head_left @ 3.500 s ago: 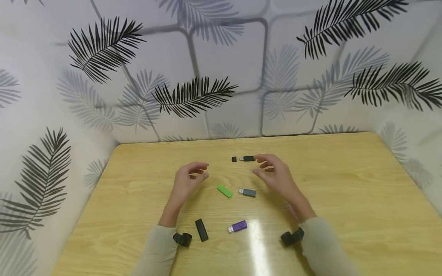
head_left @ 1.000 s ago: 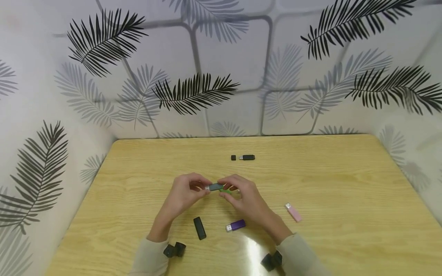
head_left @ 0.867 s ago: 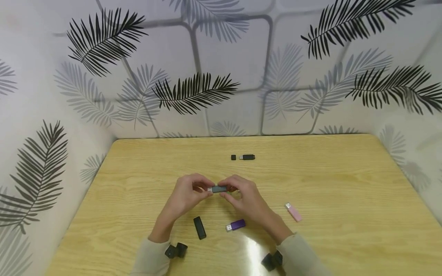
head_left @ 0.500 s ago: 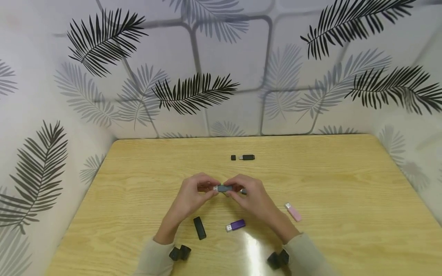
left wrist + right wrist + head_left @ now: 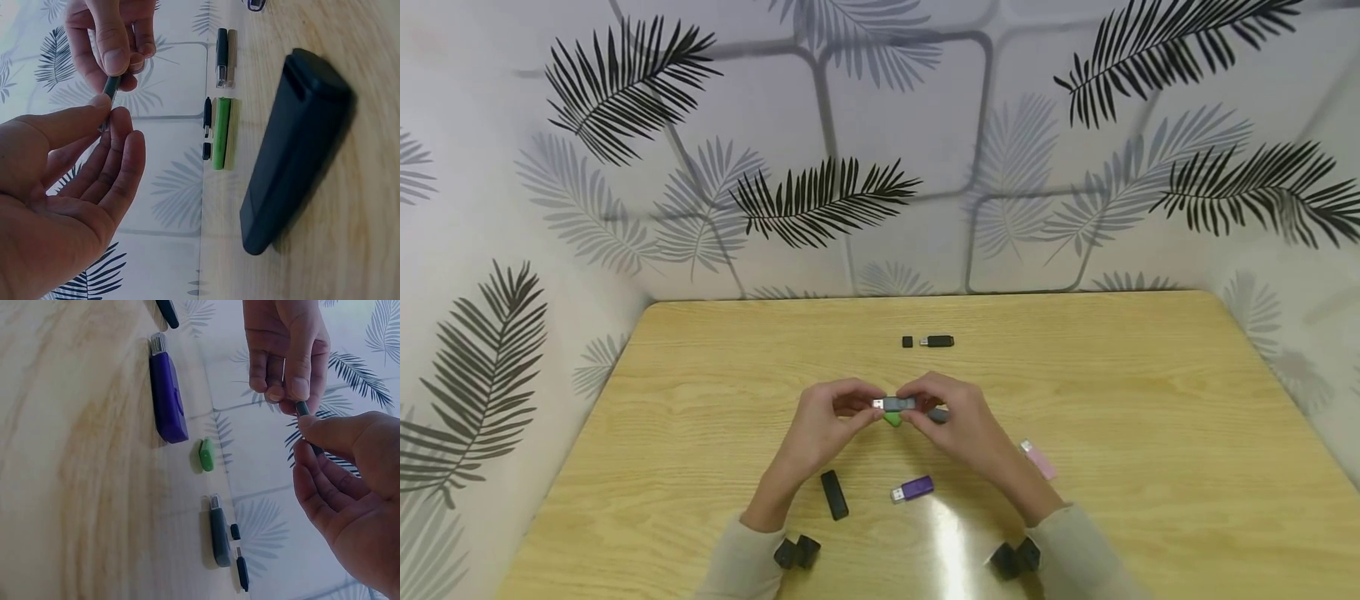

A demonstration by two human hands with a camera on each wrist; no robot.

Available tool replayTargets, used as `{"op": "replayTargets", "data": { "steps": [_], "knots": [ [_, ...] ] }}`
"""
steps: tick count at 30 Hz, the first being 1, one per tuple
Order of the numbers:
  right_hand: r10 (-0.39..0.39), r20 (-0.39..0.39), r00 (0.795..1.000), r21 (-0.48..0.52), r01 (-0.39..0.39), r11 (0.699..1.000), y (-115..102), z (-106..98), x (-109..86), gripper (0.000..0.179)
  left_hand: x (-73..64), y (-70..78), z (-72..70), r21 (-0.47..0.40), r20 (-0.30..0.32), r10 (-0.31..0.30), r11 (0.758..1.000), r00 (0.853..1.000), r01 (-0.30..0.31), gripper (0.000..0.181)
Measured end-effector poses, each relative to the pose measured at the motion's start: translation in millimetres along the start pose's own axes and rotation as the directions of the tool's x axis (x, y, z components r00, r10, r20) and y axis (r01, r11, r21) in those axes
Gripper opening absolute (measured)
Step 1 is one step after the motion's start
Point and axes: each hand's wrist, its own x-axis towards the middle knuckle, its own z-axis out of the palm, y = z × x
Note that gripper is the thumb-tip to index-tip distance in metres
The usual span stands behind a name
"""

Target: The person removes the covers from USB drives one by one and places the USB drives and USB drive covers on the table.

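Over the middle of the table a grey USB flash drive [image 5: 895, 404] is held by both hands, its metal plug to the left. My left hand [image 5: 826, 423] pinches the plug end between thumb and fingers. The fingertips of my right hand [image 5: 958, 421] grip the opposite end. In the left wrist view, the drive [image 5: 111, 86] appears edge-on, partly covered by fingers. Below it lies a green stick [image 5: 891, 419], partly hidden. Another grey USB drive [image 5: 938, 414] on the table shows partly behind my right hand.
A black USB drive [image 5: 940, 341] and a small black cap [image 5: 907, 342] lie farther back. Nearer are a black stick [image 5: 834, 495] and a purple USB drive [image 5: 913, 490]. A pink USB drive [image 5: 1038, 460] lies beside the right forearm. A leaf-patterned wall covering [image 5: 895, 242] rises behind the table.
At first the hands were apart with nothing visible between the fingers; a second ago both held the grey USB drive. Since then hands and drive have shifted slightly right, uncovering part of the green stick.
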Motion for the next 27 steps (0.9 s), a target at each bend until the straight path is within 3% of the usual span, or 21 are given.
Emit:
{"op": "replayTargets", "data": {
  "steps": [9, 15, 23, 27],
  "knots": [
    [-0.023, 0.05, 0.998, 0.014, 0.023, 1.0, 1.6, -13.1, 0.5, 0.022, -0.3, 1.1, 1.5, -0.028, -0.002, 0.072, 0.997, 0.997, -0.072, 0.015],
    [-0.083, 0.044, 0.996, 0.026, 0.082, 0.996, 2.3, -20.3, 2.0, 0.022, 1.0, 1.2, 3.0, -0.079, -0.01, 0.108, 0.991, 0.994, -0.109, 0.016],
    [-0.083, -0.029, 0.996, -0.043, 0.082, 0.996, 4.6, -42.5, 1.8, 0.026, -1.2, 3.0, -10.1, -0.135, -0.106, 0.07, 0.987, 0.992, -0.084, 0.018],
    [-0.058, -0.062, 0.996, -0.065, 0.054, 0.996, 6.5, -52.6, 1.0, 0.025, -1.6, 3.1, -13.6, -0.139, -0.117, 0.063, 0.987, 0.991, -0.079, 0.019]
  ]
}}
